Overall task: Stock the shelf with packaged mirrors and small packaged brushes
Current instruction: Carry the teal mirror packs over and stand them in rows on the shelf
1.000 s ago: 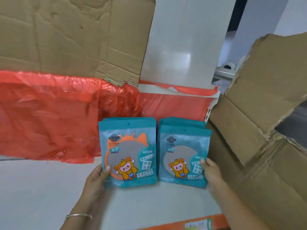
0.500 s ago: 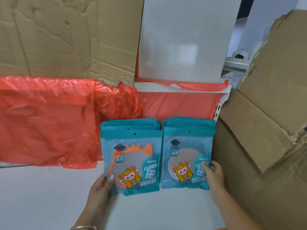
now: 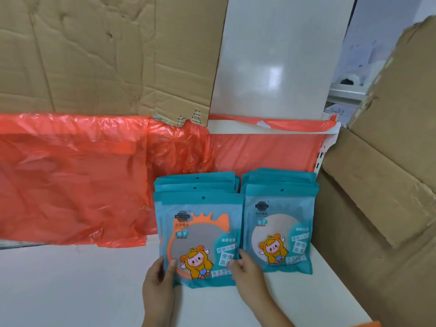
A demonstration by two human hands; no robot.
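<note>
– Fingers [image 3: 172, 264] of the left hand [image 3: 157, 278] are gripping the lower left corner of the front mirror pack [image 3: 200, 241], with the thumb lying on its face. Are you seeing it?
– Yes. And the right hand [image 3: 247, 273] is pinching the same pack at its lower right edge.
– Where is this pack standing?
– It is leaning upright at the front of the left stack [image 3: 195, 184], on the white shelf [image 3: 70, 291]. The right stack [image 3: 279, 230] is standing just beside it, next to the cardboard box [image 3: 377, 208].
– And behind them?
– Orange plastic sheet [image 3: 70, 173] is hanging behind both stacks.
</note>
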